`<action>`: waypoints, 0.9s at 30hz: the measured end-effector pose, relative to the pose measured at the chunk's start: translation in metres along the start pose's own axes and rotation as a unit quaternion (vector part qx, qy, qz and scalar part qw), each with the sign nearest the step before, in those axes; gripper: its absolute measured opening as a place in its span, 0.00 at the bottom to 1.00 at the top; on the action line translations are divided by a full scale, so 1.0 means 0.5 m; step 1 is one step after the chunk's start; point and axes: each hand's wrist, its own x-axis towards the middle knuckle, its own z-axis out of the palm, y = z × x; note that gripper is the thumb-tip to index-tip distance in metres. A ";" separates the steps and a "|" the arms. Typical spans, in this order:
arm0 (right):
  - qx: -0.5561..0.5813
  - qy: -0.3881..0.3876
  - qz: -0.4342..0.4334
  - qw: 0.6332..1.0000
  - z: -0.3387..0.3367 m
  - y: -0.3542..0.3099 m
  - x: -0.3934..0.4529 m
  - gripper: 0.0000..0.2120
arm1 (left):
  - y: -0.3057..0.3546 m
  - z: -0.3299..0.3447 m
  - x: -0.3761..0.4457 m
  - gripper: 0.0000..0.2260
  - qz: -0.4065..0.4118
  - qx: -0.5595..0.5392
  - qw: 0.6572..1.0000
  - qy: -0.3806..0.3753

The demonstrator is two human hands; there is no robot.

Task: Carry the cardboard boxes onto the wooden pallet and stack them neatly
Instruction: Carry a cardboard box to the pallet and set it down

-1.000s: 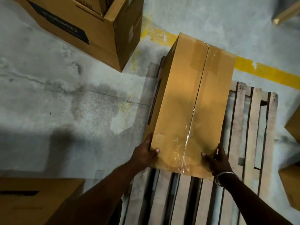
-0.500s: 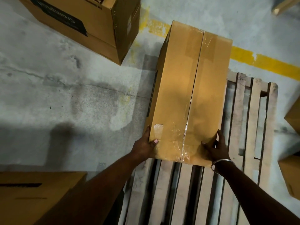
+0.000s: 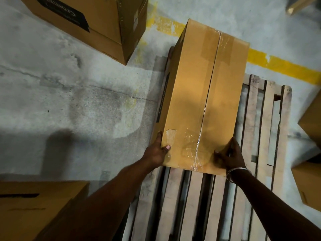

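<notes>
Item: dark label (image 3: pixel 66 16) on the side of the cardboard box (image 3: pixel 97 23) at the floor's far-left edge, pale lettering, upside down to me, not legible. Item: narrow dark strip (image 3: pixel 162 100) down the left side of the box I grip, print too small to read.

Grey concrete floor (image 3: pixel 69 105) with crack, worn yellow painted line (image 3: pixel 281 66), metal bangle (image 3: pixel 237 172)

Warehouse floor: bare stained concrete (image 3: pixel 73 105), painted yellow line (image 3: pixel 281 66), wooden pallet (image 3: pixel 260 129), cardboard boxes (image 3: pixel 97 23) standing about.
</notes>
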 end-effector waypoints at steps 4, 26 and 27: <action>-0.014 0.002 0.001 1.000 0.003 -0.001 0.000 0.45 | -0.001 -0.003 0.006 0.32 -0.007 0.001 1.000 -0.013; 0.045 -0.030 0.174 0.983 -0.026 -0.147 -0.283 0.25 | 0.207 -0.111 -0.262 0.22 0.022 0.116 0.993 0.010; 0.076 -0.036 0.192 0.978 -0.038 -0.165 -0.331 0.23 | 0.231 -0.122 -0.303 0.22 0.026 0.122 0.992 0.011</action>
